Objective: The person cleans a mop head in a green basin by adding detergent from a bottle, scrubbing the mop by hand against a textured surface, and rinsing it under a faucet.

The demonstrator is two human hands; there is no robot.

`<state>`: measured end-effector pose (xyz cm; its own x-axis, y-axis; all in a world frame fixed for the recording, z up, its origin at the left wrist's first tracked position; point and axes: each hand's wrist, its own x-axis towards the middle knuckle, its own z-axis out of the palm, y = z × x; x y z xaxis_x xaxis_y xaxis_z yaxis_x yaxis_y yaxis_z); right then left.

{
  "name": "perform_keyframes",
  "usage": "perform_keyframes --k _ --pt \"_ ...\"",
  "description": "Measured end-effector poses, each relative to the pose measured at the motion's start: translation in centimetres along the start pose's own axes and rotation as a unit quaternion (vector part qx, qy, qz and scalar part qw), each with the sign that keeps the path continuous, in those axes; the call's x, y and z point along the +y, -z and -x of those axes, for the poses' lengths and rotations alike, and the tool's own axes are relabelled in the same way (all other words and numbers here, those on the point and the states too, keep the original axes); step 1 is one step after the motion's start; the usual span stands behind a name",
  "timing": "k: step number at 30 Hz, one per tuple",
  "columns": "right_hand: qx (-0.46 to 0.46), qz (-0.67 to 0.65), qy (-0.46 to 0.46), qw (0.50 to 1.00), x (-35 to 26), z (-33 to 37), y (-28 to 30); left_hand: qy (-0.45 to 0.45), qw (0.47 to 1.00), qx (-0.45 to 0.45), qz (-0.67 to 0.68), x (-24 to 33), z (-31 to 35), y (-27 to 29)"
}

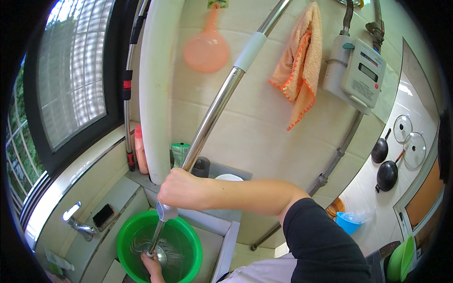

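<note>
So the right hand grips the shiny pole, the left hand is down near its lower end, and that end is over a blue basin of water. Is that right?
Not quite: the basin is green, not blue, as the head view shows. The right hand does grip the pole, with the left hand near its lower end.

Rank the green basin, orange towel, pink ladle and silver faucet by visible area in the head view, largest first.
1. Green basin
2. Orange towel
3. Pink ladle
4. Silver faucet

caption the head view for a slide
Right grip above, left grip below on a metal pole slanting into a green basin of water.
</note>
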<state>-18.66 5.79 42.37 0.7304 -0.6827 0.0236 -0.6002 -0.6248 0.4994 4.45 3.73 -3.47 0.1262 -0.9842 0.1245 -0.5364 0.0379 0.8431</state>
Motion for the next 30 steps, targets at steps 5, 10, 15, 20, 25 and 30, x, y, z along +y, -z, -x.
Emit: perform_keyframes --k 5,10,15,20,25,30 --pt "0.053 0.002 0.015 0.999 -0.3 0.6 -1.0 -0.008 0.999 0.028 -0.014 1.0 0.2 0.3" --pt "0.194 -0.094 0.086 0.973 -1.6 2.4 -0.3 -0.017 0.999 0.019 -0.044 3.0 0.8 1.6" --pt "0.116 -0.308 0.016 0.944 -3.8 8.2 -3.1 -0.066 0.995 0.005 -0.079 7.3 1.8 3.5" --pt "0.079 -0.432 -0.115 0.891 -9.3 14.2 -9.2 -0.165 0.985 0.044 -0.009 10.2 2.4 5.4" --pt "0.007 -0.504 -0.231 0.832 -14.2 21.3 -11.3 -0.118 0.990 0.008 -0.073 8.2 0.3 5.7" --pt "-0.033 -0.517 -0.299 0.801 -16.1 25.6 -12.2 -0.268 0.940 0.102 -0.186 17.2 3.0 7.1"
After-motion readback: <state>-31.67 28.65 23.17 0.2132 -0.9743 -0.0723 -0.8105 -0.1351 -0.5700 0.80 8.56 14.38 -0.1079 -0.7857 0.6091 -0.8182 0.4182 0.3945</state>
